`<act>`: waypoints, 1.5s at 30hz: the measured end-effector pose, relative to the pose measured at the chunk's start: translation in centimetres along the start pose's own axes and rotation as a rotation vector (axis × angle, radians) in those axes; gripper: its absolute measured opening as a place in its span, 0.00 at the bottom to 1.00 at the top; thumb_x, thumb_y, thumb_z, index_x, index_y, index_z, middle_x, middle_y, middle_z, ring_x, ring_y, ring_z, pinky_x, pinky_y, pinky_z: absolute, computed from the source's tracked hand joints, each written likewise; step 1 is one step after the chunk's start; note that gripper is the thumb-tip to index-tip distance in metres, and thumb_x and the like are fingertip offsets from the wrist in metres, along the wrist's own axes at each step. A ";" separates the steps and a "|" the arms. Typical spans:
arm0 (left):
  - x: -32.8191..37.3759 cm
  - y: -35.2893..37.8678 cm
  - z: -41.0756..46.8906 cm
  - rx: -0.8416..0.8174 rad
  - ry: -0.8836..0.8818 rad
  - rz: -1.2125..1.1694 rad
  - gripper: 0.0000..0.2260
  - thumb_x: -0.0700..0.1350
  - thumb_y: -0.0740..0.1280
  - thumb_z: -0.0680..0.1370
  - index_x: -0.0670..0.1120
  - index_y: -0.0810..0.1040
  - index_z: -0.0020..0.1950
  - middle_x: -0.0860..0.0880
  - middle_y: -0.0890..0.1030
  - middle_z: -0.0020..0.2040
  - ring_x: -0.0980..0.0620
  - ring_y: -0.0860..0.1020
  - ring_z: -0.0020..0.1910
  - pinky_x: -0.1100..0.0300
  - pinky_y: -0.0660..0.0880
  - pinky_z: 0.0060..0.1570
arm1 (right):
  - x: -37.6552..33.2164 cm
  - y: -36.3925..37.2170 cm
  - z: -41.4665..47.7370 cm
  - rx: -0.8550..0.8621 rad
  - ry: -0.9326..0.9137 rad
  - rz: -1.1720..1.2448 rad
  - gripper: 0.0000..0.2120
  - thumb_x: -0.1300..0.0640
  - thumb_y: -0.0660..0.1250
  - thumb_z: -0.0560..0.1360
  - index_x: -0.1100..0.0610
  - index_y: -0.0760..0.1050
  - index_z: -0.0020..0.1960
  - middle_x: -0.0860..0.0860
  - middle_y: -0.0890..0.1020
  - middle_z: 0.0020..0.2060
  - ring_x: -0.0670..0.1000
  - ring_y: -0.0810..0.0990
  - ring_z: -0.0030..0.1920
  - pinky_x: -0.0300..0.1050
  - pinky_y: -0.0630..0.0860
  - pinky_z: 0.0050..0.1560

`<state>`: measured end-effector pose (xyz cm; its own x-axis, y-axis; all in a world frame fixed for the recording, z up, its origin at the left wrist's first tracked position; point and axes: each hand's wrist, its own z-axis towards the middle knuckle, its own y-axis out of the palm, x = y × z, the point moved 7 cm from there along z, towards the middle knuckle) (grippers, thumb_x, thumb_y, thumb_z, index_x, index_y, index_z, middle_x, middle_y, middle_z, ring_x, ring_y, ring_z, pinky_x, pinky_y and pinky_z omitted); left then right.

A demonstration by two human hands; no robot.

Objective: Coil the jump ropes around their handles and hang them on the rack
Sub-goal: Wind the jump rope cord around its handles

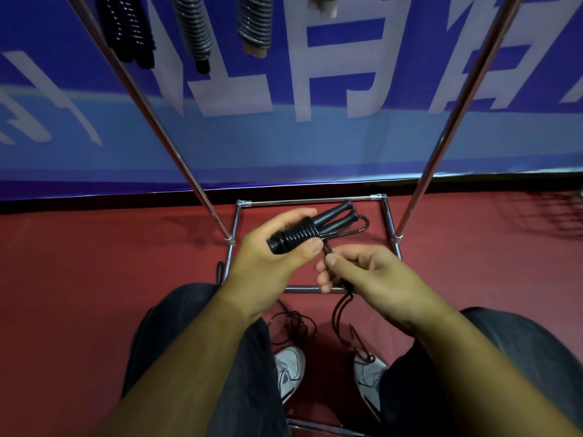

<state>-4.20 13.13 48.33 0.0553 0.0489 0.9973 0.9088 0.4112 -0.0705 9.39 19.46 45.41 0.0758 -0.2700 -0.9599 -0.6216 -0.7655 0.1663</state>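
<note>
While one black jump rope is only part wound, at least three finished bundles hang near the top of the chrome rack: one black bundle and two grey bundles.

Item in hand: a pair of black handles, held side by side above the rack's base frame and the red floor.

Done: a tight band of turns covers the near half of the handles. The far halves are bare.

Left: a long slack cord drops from the right hand to the floor and loops between the person's white shoes. By my reckoning most of the winding is ahead, and this rope's hanging is not yet begun.

Left hand: grip closed round the wound section, thumb pressed on the turns, fingers curled behind.

Right hand: grip pinched on the cord just beside the turns, thumb against forefinger, the other fingers curled round the trailing length.
</note>
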 end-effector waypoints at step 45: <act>-1.0 1.5 -0.7 -0.183 -0.205 -0.121 0.10 0.39 0.69 0.80 0.45 0.82 0.61 0.48 0.85 0.43 0.51 0.80 0.35 0.62 0.71 0.24 | -0.9 -0.8 -0.3 0.208 -0.178 -0.279 0.25 0.40 0.62 0.77 0.55 0.79 0.30 0.48 0.77 0.23 0.48 0.67 0.26 0.42 0.63 0.29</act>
<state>-2.58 13.04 47.28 -0.1260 0.1995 0.9718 0.9642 0.2551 0.0727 10.06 20.07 46.19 0.1390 0.0509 -0.9890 -0.7427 -0.6552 -0.1381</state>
